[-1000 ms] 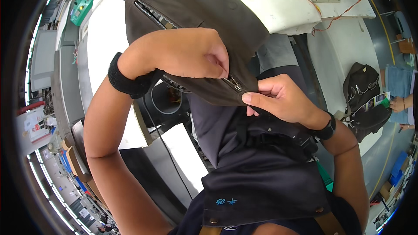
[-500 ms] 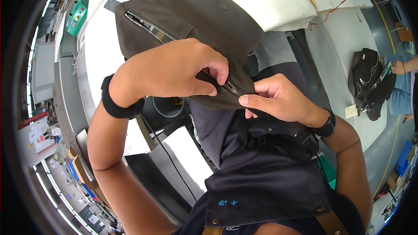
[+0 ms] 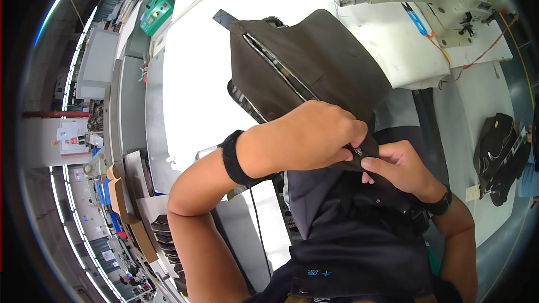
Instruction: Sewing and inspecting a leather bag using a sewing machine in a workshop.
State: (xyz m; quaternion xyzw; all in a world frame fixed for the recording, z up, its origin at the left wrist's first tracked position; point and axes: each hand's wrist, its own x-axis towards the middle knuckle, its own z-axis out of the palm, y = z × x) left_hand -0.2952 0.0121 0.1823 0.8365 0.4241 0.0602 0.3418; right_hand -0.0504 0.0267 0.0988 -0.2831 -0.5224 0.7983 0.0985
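One brown bag (image 3: 314, 67) is held up off the white counter (image 3: 191, 78), tipped so its two zips face the person. Left hand (image 3: 314, 137) is curled, pinching the zip pull (image 3: 357, 151) at the bag's 5 o'clock corner; right hand (image 3: 396, 171) pinches the fabric just beside it, probably to steady it. One more dark bag (image 3: 497, 151) lies at 3 o'clock.

We saw a dark brown bag (image 3: 314, 67) with a silver zipper line at the frame's centre, a black wristband (image 3: 231, 158) below it, a white table (image 3: 196, 67) behind, a green box (image 3: 159, 7) at upper left, and a navy apron (image 3: 359, 247) with small blue stitching at the bottom.
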